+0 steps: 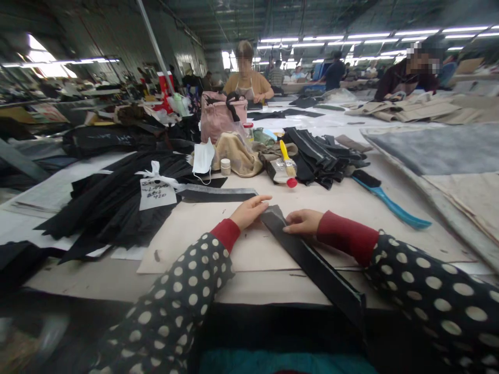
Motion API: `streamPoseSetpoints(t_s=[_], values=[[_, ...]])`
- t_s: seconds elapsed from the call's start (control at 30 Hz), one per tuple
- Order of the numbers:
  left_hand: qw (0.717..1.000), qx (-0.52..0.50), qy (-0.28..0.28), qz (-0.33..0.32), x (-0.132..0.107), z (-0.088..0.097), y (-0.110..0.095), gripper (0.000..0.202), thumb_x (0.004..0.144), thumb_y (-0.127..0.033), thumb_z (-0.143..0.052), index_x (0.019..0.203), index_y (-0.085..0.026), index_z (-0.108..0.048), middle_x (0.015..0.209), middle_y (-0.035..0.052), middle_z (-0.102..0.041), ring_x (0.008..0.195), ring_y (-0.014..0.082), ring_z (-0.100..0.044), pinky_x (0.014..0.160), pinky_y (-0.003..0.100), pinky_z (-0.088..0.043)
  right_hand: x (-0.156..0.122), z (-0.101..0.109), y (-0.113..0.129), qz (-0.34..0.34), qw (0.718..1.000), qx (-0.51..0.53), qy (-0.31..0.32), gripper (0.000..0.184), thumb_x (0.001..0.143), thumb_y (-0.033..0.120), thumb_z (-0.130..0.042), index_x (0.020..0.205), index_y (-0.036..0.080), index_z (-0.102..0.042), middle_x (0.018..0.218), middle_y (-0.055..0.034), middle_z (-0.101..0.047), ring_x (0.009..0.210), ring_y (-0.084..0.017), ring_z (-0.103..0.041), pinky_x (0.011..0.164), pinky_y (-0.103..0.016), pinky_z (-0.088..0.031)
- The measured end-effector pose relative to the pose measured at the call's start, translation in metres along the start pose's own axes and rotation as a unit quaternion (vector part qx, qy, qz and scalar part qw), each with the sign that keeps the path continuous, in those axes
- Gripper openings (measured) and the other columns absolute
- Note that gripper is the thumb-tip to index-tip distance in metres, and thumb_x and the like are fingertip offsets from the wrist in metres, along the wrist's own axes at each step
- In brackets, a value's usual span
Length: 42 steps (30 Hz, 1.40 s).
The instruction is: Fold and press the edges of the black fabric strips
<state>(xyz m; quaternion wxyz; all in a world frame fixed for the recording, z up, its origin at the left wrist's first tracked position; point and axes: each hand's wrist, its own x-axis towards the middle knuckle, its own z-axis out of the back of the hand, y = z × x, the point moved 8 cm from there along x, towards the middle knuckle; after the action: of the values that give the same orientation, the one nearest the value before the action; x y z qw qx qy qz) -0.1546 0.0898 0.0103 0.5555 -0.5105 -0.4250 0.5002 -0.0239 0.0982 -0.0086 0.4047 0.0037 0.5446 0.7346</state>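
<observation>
A long black fabric strip [312, 262] runs diagonally across pale board, its near end hanging past the table edge. A light line runs along its right side, and the far end is greyish. My left hand [249, 212] is beside that far end, fingers stretched out and holding nothing visible. My right hand [304, 222] has its fingers bent and pinched at the strip's right edge. Just beyond my left hand lies another black strip [220, 196] with a grey band. To the left is a pile of black fabric pieces [113, 208] with a handwritten white tag [158, 194].
A blue-handled brush [397, 205] lies at right. Behind the board sit a yellow-handled paintbrush [286, 156], a small jar [225, 167], a face mask [203, 157], bundled black strips [312, 150] and a pink bag [222, 117]. Co-workers stand at tables beyond.
</observation>
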Motion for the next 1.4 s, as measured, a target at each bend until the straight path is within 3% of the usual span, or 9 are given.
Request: streamPoseSetpoints(t_s=[0.17,0.23,0.4,0.5,0.63,0.77,1.0,1.23,1.4], values=[[0.981,-0.078,-0.175,-0.007,0.004,0.047,-0.002,0.032,0.073,-0.044,-0.053,0.082,-0.014,-0.054,0.072,-0.0001,-0.051,0.055,0.005,-0.048,0.043,0.012,-0.038,0.012,0.0,-0.001,0.022,0.989,0.138,-0.043,0.037,0.059,0.049,-0.064,0.068,0.018,-0.044,0.042,0.0091,-0.041,0.031,-0.004,-0.034,0.03,-0.017,-0.024],[0.975,-0.1,-0.199,0.011,0.003,0.056,0.0,0.035,0.07,-0.048,-0.055,0.073,-0.013,-0.051,0.065,-0.0012,-0.05,0.051,0.0042,-0.047,0.04,0.012,-0.035,0.013,0.004,-0.004,0.023,0.987,0.142,-0.069,0.038,0.06,0.05,-0.063,0.068,0.019,-0.042,0.039,0.0105,-0.037,0.028,-0.004,-0.031,0.027,-0.017,-0.022],[0.993,-0.052,-0.064,0.089,0.001,0.022,0.005,0.044,0.067,-0.056,-0.053,0.076,-0.013,-0.053,0.059,-0.0001,-0.054,0.045,0.0067,-0.05,0.037,0.015,-0.034,0.014,0.002,-0.005,0.022,0.99,0.111,-0.086,0.037,0.061,0.05,-0.061,0.072,0.019,-0.043,0.045,0.0094,-0.042,0.031,-0.005,-0.035,0.03,-0.018,-0.028],[0.995,0.006,-0.02,0.101,-0.003,0.002,0.006,0.035,0.066,-0.045,-0.06,0.079,-0.013,-0.056,0.054,-0.0021,-0.054,0.041,0.006,-0.048,0.035,0.015,-0.033,0.013,0.001,0.003,0.063,0.994,0.013,-0.087,0.036,0.06,0.046,-0.062,0.076,0.017,-0.049,0.054,0.0057,-0.049,0.042,-0.007,-0.043,0.039,-0.02,-0.033],[0.992,0.054,-0.022,0.116,-0.005,-0.007,0.007,0.015,0.072,-0.027,-0.056,0.077,-0.013,-0.055,0.044,-0.006,-0.049,0.03,0.0025,-0.038,0.032,0.013,-0.028,0.012,0.016,0.013,0.091,0.982,-0.097,-0.136,0.033,0.067,0.045,-0.056,0.079,0.014,-0.058,0.062,0.0012,-0.054,0.056,-0.009,-0.048,0.051,-0.021,-0.038],[0.988,0.103,-0.032,0.109,-0.004,-0.007,0.005,0.01,0.073,-0.023,-0.053,0.076,-0.014,-0.054,0.043,-0.0069,-0.048,0.029,0.0025,-0.037,0.03,0.012,-0.026,0.019,0.035,0.016,0.068,0.98,-0.043,-0.182,0.033,0.077,0.045,-0.045,0.079,0.014,-0.057,0.063,0.0004,-0.054,0.048,-0.008,-0.047,0.046,-0.021,-0.039],[0.988,0.138,-0.031,0.064,-0.002,-0.008,0.004,0.01,0.072,-0.024,-0.053,0.075,-0.014,-0.055,0.05,-0.0054,-0.049,0.038,0.0041,-0.042,0.036,0.014,-0.033,0.033,0.033,0.015,0.013,0.985,-0.022,-0.17,0.019,0.078,0.028,-0.046,0.069,0.015,-0.054,0.047,0.0045,-0.046,0.037,-0.006,-0.041,0.036,-0.018,-0.033],[0.981,0.19,0.014,-0.028,-0.003,-0.012,-0.004,0.017,0.076,-0.031,-0.048,0.083,-0.017,-0.056,0.057,-0.0053,-0.049,0.045,0.0055,-0.044,0.043,0.017,-0.035,0.036,0.035,0.009,0.019,0.983,-0.029,-0.18,0.019,0.077,0.029,-0.047,0.069,0.014,-0.056,0.049,0.0039,-0.048,0.037,-0.005,-0.041,0.036,-0.017,-0.032],[0.951,0.298,-0.049,-0.067,0.003,-0.003,-0.009,0.013,0.076,-0.028,-0.049,0.081,-0.017,-0.055,0.065,-0.0025,-0.053,0.058,0.0099,-0.049,0.054,0.021,-0.038,0.033,0.033,0.01,0.019,0.985,-0.024,-0.173,0.022,0.079,0.031,-0.045,0.073,0.014,-0.057,0.052,0.0037,-0.049,0.037,-0.005,-0.041,0.036,-0.017,-0.033]])
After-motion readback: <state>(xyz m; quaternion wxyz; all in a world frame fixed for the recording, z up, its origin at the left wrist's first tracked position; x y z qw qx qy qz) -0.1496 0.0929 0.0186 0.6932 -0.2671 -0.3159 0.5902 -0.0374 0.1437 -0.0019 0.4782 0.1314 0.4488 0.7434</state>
